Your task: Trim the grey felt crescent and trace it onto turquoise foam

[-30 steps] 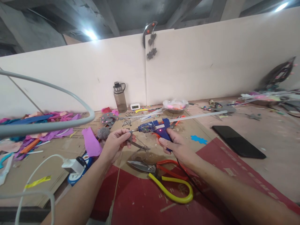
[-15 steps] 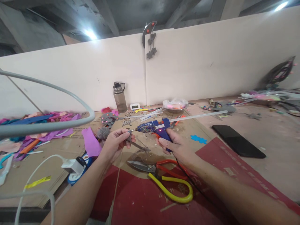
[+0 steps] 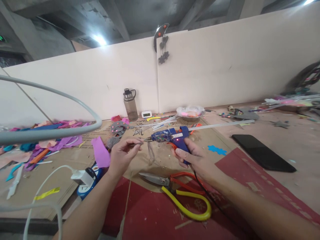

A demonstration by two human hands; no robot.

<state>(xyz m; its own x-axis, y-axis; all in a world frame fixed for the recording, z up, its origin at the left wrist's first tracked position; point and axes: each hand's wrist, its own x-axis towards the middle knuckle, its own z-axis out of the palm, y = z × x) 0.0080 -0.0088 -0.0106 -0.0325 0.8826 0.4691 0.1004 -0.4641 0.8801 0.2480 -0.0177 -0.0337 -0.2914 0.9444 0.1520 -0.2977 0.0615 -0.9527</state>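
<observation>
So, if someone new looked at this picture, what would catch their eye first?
Probably the bright blue glue gun mid-picture, held in the right hand, its tip pointing at the small grey piece pinched in the left hand. Next come the big scissors, one handle red and one yellow, lying below them. Higher up, a dark crescent ornament hangs at the white partition's top edge.

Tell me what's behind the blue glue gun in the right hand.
Beyond the glue gun lie white sticks and a bowl holding a plastic bag; an orange object shows just behind, partly covered. What the glue gun itself covers can't be seen.
</observation>
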